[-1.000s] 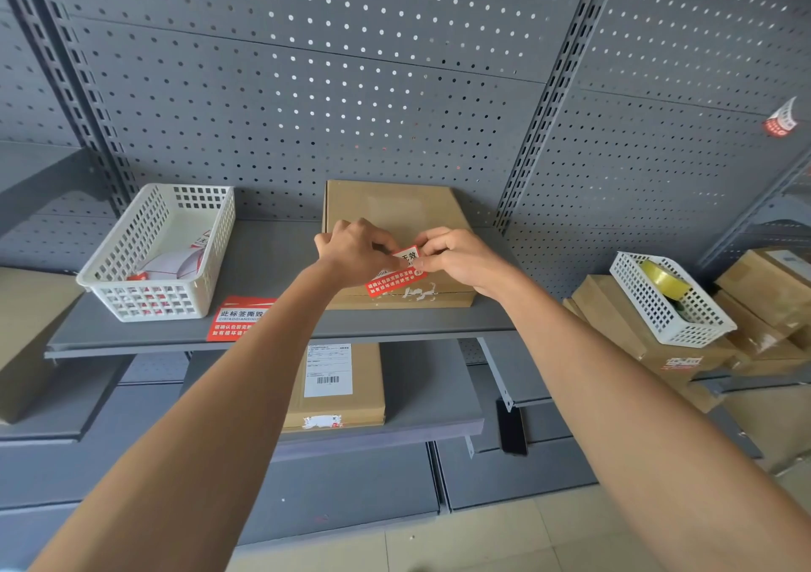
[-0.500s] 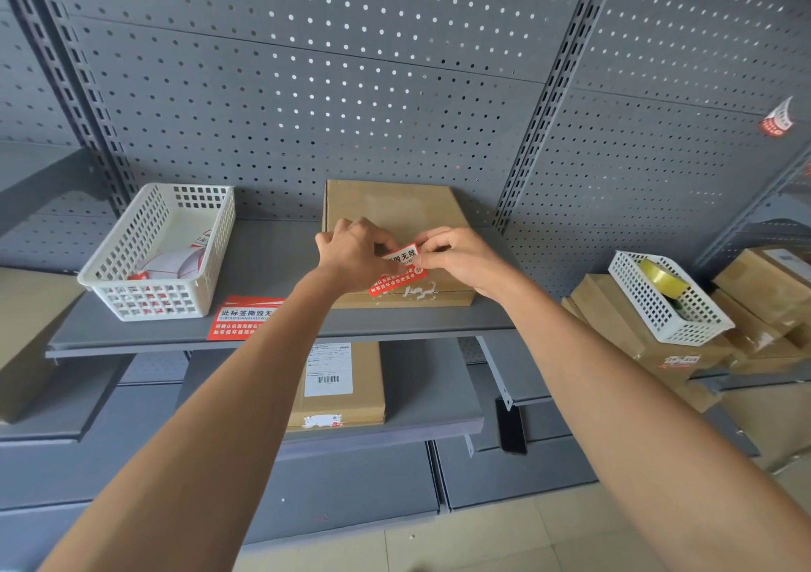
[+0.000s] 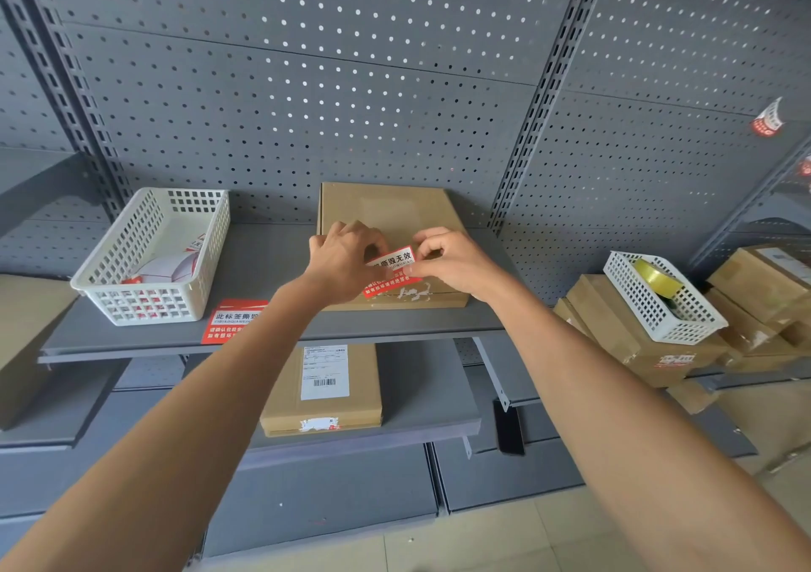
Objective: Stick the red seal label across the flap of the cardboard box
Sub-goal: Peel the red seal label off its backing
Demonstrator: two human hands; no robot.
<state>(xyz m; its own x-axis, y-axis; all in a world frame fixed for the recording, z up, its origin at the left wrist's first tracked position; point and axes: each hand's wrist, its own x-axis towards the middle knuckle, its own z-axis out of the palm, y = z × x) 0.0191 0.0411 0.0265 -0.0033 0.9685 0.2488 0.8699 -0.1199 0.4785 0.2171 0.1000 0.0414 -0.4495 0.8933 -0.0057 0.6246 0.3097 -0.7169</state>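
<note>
A flat cardboard box [image 3: 386,211] lies on the upper grey shelf [image 3: 272,264] against the pegboard. Both my hands hover over its front edge. My left hand [image 3: 342,260] pinches the left end of the red seal label [image 3: 392,271], and my right hand [image 3: 452,262] pinches its right end. The label, red and white with printed characters, is tilted with its right end higher. It hangs over the box's front flap edge, where torn white label remains [image 3: 412,294] show. Whether the label touches the box I cannot tell.
A white basket [image 3: 153,255] with red and white label sheets stands at the left, a loose red label [image 3: 230,319] in front of it. A labelled box [image 3: 324,389] lies on the lower shelf. Right: stacked boxes [image 3: 623,334] and a basket [image 3: 658,295] holding a tape roll.
Both hands have lifted the label slightly and shifted it a little to the right along the box's front edge. The box has not moved.
</note>
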